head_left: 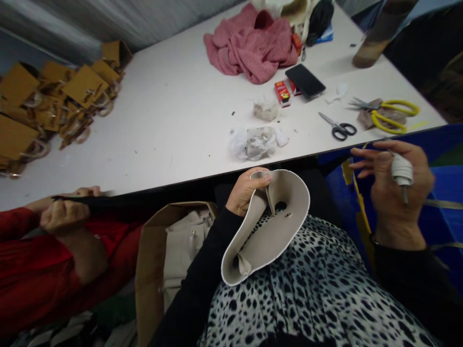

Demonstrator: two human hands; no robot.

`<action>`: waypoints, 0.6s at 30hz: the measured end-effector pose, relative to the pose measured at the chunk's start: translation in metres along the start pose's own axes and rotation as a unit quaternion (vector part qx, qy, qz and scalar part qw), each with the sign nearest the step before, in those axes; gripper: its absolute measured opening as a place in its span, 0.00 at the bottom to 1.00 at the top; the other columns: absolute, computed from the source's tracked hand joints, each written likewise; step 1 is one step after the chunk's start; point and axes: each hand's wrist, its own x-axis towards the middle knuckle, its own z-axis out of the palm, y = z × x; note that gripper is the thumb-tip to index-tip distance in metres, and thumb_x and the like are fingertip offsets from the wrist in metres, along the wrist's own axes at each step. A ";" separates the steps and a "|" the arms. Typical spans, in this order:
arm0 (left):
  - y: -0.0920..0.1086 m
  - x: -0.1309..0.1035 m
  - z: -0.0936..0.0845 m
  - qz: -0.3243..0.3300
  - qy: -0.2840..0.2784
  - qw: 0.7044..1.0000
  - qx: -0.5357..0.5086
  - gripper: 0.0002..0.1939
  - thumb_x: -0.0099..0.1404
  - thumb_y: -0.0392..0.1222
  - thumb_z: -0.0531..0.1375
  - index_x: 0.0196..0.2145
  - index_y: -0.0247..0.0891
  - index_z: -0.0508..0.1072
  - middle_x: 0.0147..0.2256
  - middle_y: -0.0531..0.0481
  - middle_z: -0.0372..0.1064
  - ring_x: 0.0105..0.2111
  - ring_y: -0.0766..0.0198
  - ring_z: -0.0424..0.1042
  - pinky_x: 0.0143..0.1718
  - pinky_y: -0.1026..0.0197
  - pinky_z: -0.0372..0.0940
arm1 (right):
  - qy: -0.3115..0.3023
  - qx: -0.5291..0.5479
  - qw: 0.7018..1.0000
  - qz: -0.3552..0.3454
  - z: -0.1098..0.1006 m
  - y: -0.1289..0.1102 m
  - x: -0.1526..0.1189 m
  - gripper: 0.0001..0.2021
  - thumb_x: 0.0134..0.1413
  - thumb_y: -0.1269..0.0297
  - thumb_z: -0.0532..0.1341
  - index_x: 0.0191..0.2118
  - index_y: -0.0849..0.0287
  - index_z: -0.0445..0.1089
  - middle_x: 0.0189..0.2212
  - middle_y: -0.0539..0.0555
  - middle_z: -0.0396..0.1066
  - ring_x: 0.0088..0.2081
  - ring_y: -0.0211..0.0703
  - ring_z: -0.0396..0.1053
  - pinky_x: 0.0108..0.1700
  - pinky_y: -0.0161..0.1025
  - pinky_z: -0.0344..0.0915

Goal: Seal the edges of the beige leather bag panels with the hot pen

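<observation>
My left hand (250,190) grips the rim of a beige bag (289,212), with the thumb over its edge. The bag's open mouth faces up at me above my leopard-print lap, and small holes show in its inner wall. Off to the right, my right hand (396,193) is raised beyond the table's front edge. Held in it is a short tool with a white wrapped handle (402,169), its metal shaft pointing down. The fingers of that hand stretch to the left, apart from the bag.
On the white table (173,115) lie black-handled scissors (342,131), yellow-handled snips (390,118), a phone (306,81), a pink cloth (253,43) and several brown bags (85,86). A cardboard box (150,270) of beige bags stands left, beside a co-worker's red sleeve (119,260).
</observation>
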 end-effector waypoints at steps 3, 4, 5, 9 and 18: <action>0.000 0.002 0.000 0.003 0.006 1.000 -0.006 0.23 0.40 0.41 0.79 0.31 0.35 0.75 0.25 0.53 0.70 0.25 0.64 0.68 0.32 0.59 0.63 | -0.018 -0.005 1.000 0.015 -0.007 0.000 -0.004 0.13 0.70 0.53 0.60 0.55 0.49 0.71 0.47 0.57 0.79 0.37 0.54 0.77 0.35 0.50 0.66; 0.001 0.002 0.002 0.005 0.006 1.000 -0.005 0.23 0.39 0.41 0.79 0.31 0.35 0.75 0.25 0.53 0.70 0.25 0.64 0.68 0.32 0.59 0.63 | -0.012 -0.011 1.000 0.015 -0.010 0.001 -0.005 0.13 0.71 0.52 0.60 0.55 0.48 0.71 0.47 0.56 0.79 0.37 0.54 0.76 0.36 0.50 0.66; 0.003 0.002 0.006 0.007 0.006 1.000 -0.001 0.23 0.39 0.42 0.79 0.30 0.35 0.75 0.25 0.53 0.70 0.25 0.65 0.68 0.32 0.60 0.63 | 0.003 -0.018 1.000 0.011 -0.014 0.002 -0.006 0.13 0.70 0.52 0.60 0.55 0.48 0.71 0.47 0.56 0.79 0.37 0.54 0.76 0.35 0.50 0.66; 0.020 0.001 0.029 0.019 0.009 0.998 0.055 0.23 0.39 0.43 0.79 0.30 0.35 0.75 0.24 0.54 0.71 0.23 0.65 0.68 0.28 0.62 0.63 | 0.093 -0.025 0.995 0.002 -0.037 0.010 -0.002 0.14 0.69 0.52 0.61 0.51 0.55 0.71 0.42 0.58 0.81 0.30 0.47 0.77 0.29 0.43 0.66; 0.058 0.023 0.150 0.191 -0.059 0.980 -0.005 0.18 0.52 0.46 0.76 0.34 0.41 0.73 0.29 0.54 0.74 0.28 0.64 0.72 0.31 0.63 0.67 | 0.398 -0.029 0.914 -0.070 -0.148 -0.012 -0.003 0.21 0.70 0.42 0.52 0.52 0.53 0.66 0.40 0.58 0.80 0.27 0.45 0.75 0.22 0.40 0.61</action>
